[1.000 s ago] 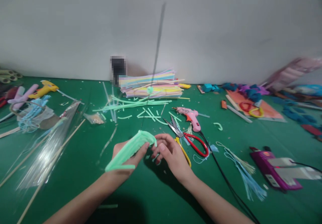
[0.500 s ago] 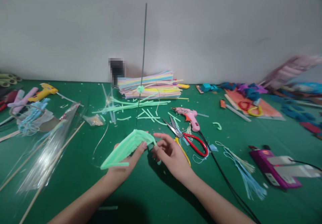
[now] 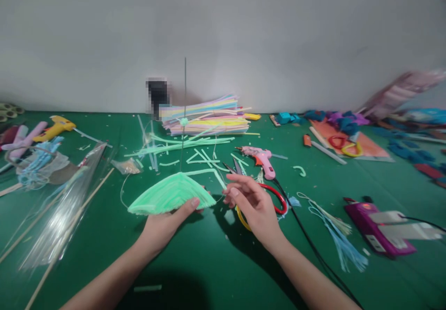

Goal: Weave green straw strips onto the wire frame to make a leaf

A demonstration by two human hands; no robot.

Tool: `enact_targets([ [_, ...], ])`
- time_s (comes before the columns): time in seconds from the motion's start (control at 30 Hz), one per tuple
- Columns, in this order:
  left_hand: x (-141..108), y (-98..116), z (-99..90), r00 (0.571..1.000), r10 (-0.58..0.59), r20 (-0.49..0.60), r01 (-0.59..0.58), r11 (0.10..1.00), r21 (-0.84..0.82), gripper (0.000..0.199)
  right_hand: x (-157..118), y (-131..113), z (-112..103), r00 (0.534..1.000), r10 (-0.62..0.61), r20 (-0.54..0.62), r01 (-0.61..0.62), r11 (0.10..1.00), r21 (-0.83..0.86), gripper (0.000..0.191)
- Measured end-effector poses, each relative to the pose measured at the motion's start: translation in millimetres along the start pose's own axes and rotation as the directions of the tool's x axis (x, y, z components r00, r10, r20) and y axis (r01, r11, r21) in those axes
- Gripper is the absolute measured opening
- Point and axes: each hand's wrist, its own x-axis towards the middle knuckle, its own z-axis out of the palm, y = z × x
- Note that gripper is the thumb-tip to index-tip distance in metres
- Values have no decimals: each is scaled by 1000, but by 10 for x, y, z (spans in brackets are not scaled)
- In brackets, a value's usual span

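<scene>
My left hand (image 3: 177, 215) grips a mint-green fan-shaped piece (image 3: 167, 191) made of pipe cleaners laid side by side, thumb on its near face. From its top rises a thin dark rod (image 3: 185, 87) with a small green fuzzy ball (image 3: 184, 121) partway up. A loose green pipe cleaner (image 3: 198, 172) runs right from the top of the piece and bends down. Its end is pinched by the fingertips of my right hand (image 3: 256, 205). A thin pale string (image 3: 121, 191) loops at the piece's left corner. Scissors (image 3: 278, 198) with red and yellow handles lie partly hidden behind my right hand.
A pink glue gun (image 3: 263, 159) lies beyond my right hand, its black cord trailing toward me. Behind are a bundle of pastel pipe cleaners (image 3: 209, 115) and loose green ones. A purple power strip (image 3: 378, 231) and blue tassels (image 3: 348, 245) lie right, plastic sleeves (image 3: 66, 217) left.
The fan-shaped piece has turned so its broad ribbed face shows, and its rod reaches less high. My right hand has moved right, drawing the bent pipe cleaner out from the piece.
</scene>
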Motion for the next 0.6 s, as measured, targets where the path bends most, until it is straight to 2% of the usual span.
enact_targets([
  [0.1,11,4,18,1000,-4,7,5,984,-176,23,11,-18,-15,1000,-19,-7,18,999,-26,26],
  [0.17,17,18,21,1000,-28,-4,26,966,-258,25,39,-29,-59,998,-49,-41,45,994,-102,26],
  [0.23,24,33,14,999,-50,13,52,956,-290,31,94,-43,-158,986,-121,-116,90,967,-238,27],
  [0.3,37,41,1,998,-47,31,54,954,-296,37,178,-49,-314,952,-216,-216,109,902,-418,29],
  [0.37,59,41,-13,999,-26,18,30,953,-302,38,287,-24,-504,911,-289,-295,58,796,-602,30],
  [0.47,91,34,-26,1000,-14,-11,10,947,-322,31,463,96,-766,881,-355,-312,-62,569,-820,32],
  [0.53,93,36,-28,998,-49,-37,33,934,-356,29,559,208,-879,892,-341,-297,-149,397,-905,41],
  [0.6,72,45,-24,994,-79,-73,45,924,-381,30,623,303,-933,909,-281,-309,-223,298,-928,51],
])
